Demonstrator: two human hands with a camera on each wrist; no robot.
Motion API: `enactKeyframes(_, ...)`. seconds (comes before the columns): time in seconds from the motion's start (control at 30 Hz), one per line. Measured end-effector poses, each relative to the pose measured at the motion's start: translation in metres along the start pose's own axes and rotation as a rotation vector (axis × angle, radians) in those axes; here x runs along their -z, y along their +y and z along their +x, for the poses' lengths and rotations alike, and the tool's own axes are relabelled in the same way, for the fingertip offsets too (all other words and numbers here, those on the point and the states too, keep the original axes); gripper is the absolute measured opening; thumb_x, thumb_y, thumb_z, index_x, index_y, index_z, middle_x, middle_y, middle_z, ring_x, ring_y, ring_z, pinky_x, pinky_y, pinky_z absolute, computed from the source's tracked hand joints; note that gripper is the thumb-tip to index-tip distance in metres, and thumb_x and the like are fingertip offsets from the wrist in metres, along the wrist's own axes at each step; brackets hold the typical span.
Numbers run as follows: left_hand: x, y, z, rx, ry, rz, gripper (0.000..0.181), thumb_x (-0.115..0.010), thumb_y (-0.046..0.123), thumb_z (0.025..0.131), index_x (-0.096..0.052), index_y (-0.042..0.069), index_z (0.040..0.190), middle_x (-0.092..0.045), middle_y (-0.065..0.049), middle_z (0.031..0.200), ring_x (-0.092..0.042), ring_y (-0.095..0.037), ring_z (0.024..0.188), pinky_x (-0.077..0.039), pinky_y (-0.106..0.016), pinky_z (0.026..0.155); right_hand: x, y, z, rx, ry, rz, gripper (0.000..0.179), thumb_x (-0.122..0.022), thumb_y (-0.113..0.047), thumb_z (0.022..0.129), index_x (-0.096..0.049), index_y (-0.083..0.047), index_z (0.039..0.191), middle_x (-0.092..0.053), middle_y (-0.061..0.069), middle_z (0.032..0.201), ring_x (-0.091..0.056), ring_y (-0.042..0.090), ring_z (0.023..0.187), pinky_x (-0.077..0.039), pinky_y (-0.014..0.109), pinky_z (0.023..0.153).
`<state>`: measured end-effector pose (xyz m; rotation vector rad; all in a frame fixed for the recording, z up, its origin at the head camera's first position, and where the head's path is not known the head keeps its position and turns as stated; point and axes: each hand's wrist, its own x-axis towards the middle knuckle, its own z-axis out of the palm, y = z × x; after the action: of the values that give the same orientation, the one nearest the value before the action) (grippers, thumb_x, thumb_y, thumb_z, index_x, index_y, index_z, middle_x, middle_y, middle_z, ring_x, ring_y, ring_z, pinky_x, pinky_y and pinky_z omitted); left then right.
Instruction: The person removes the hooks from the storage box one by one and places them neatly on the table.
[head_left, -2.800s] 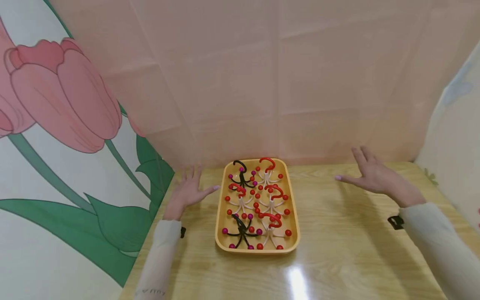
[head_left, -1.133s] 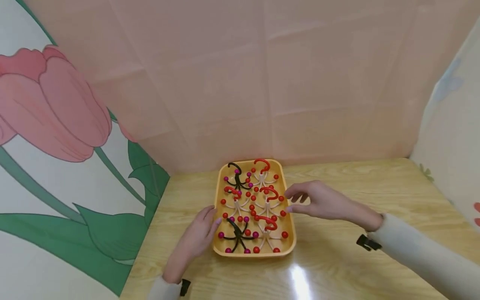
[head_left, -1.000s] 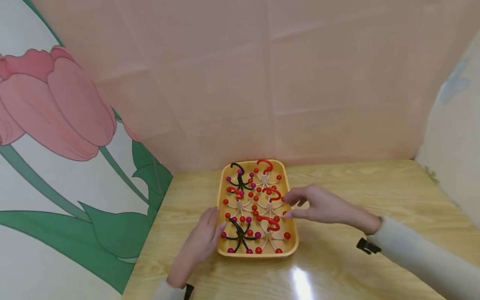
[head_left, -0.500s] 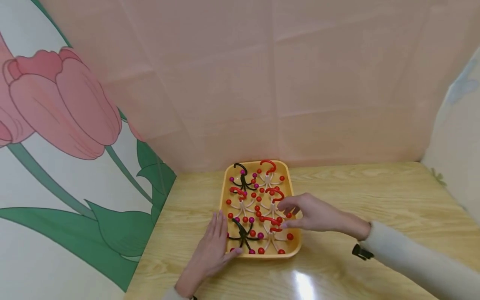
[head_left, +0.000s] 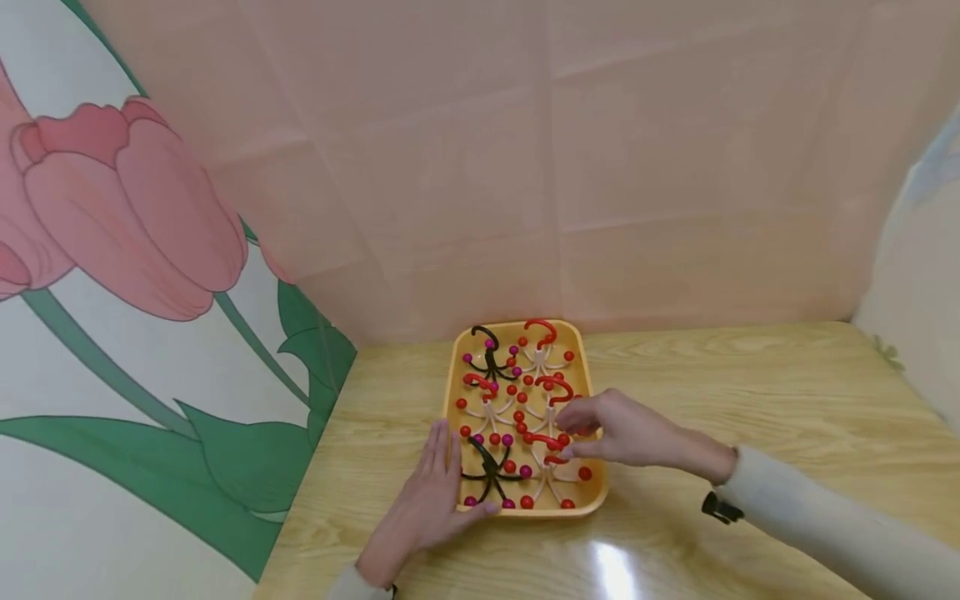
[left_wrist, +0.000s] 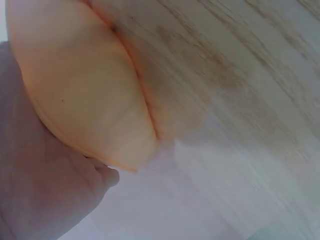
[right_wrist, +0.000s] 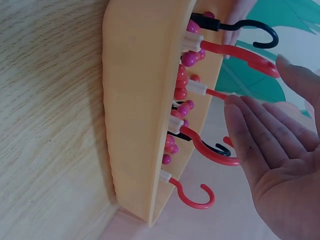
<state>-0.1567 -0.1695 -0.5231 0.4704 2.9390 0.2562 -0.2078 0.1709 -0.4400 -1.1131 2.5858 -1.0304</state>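
Note:
A yellow tray [head_left: 555, 512] holds several scalp-massager-like pieces with hook handles and ball-tipped legs. Two are black with magenta balls; the others have pale legs, red balls and red hooks. My left hand [head_left: 426, 504] lies along the tray's left wall with fingers straight, thumb over the front-left rim. In the left wrist view, part of that hand [left_wrist: 45, 185] is against the tray wall [left_wrist: 95, 100]. My right hand [head_left: 626, 429] hovers over the right rim, fingers loosely bent. Its thumb is at the front-right red hook [right_wrist: 240, 52]; the fingertips stay apart from it.
The tray stands on a light wooden table [head_left: 720, 400], near its back edge. A pinkish sheet [head_left: 600, 167] hangs behind. A wall with painted tulips [head_left: 135, 208] rises at the left, and a pale wall [head_left: 922, 292] bounds the right.
Both hands came in from either side of the tray. The left now lies along its left wall; the right moved leftward over the front-right red hook. The pieces keep their places.

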Motion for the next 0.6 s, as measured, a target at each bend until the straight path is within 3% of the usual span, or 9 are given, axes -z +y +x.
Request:
enactKeyframes(0.3,0.006,0.003,0.002,0.016,-0.001,0.01,0.125,-0.042,0.093,0.087,-0.011,0.004,0.169,0.01,-0.019,0.177,0.004,-0.039,0.166,-0.02,-0.052,0.134,-0.003,0.002,0.003,0.01,-0.026,0.034,0.032,-0.082,-0.028,0.092,-0.079,-0.008,0.116,-0.083,0.007,0.107,-0.074,0.002,0.087,-0.063,0.021,0.077)
enactKeyframes(0.6,0.004,0.001,0.003,0.027,0.007,-0.029,0.135,-0.047,0.098,0.079,-0.009,0.004,0.169,0.007,-0.017,0.178,0.0,-0.037,0.167,-0.022,-0.051,0.133,-0.019,0.012,-0.005,-0.027,0.025,0.134,0.025,-0.08,-0.017,0.093,-0.078,-0.006,0.115,-0.083,0.009,0.108,-0.08,0.013,0.098,-0.062,0.018,0.081)
